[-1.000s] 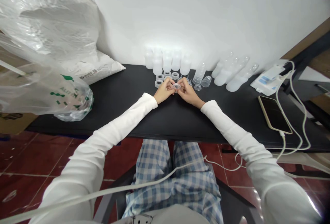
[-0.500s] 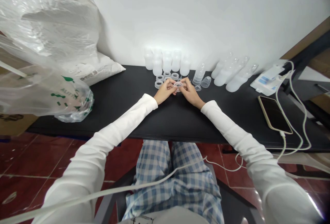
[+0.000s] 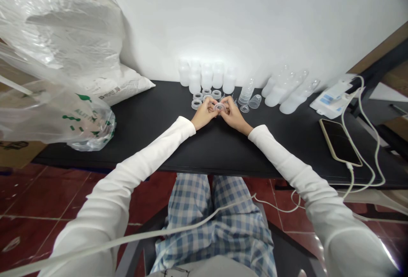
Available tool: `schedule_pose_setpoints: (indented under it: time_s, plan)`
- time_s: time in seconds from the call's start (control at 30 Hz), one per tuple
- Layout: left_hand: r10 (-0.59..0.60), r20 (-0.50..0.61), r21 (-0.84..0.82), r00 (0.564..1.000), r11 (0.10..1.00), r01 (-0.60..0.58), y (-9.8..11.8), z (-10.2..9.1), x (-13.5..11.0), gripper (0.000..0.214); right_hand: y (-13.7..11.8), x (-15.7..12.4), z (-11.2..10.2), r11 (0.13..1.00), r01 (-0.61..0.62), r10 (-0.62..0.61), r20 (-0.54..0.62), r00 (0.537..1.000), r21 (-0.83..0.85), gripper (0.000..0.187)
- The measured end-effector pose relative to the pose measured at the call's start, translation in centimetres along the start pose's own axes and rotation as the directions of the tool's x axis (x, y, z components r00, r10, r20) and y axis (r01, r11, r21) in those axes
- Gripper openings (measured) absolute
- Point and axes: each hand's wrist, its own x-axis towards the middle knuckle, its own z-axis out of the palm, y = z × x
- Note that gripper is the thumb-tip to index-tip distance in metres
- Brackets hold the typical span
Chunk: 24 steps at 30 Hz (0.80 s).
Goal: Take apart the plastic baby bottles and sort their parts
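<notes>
Between my two hands is a translucent bottle collar ring (image 3: 219, 107), held just above the table. My left hand (image 3: 203, 114) pinches its left side with thumb and fingers. On the opposite side, my right hand (image 3: 235, 117) grips the ring with bent fingers. Whether a teat sits inside the ring I cannot tell. Several loose collar rings (image 3: 196, 104) lie just beyond my left hand. A small clear teat (image 3: 244, 108) rests to the right of my right hand, beside a clear bottle cap (image 3: 254, 101).
Several frosted baby bottles (image 3: 207, 75) without tops stand by the wall. A stack of clear caps (image 3: 246, 91) is right of them, then several bottles with tops (image 3: 290, 102). A phone (image 3: 340, 142) with a white cable lies right. Plastic bags (image 3: 86, 120) crowd the left.
My fingers have shifted slightly around the ring, and the ring has moved a little to the left. The bottles and loose parts stay put.
</notes>
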Motion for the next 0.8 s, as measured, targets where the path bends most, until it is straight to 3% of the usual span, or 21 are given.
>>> schedule_pose_setpoints:
  time_s: [0.13, 0.3, 0.5, 0.8]
  plan:
    - [0.021, -0.030, 0.022, 0.999, 1.000, -0.021, -0.02, 0.15, 0.03, 0.033, 0.01, -0.07, -0.05, 1.000, -0.029, 0.029, -0.004, 1.000, -0.004, 0.036]
    - [-0.045, -0.015, -0.057, 0.999, 0.997, 0.044, 0.37, -0.31, 0.14, 0.036, 0.07, -0.02, -0.40, 0.997, -0.075, 0.075, 0.023, 0.997, -0.006, 0.041]
    - [-0.051, 0.014, -0.125, 0.999, 0.991, 0.053, 0.72, -0.47, 0.11, 0.038, -0.01, -0.02, -0.43, 0.998, -0.047, 0.045, 0.047, 0.998, 0.033, 0.048]
    - [-0.021, -0.019, -0.070, 1.000, 0.997, 0.019, 0.48, 0.28, -0.15, 0.035, -0.51, -0.16, -0.07, 0.999, -0.050, 0.050, -0.008, 0.999, -0.006, 0.036]
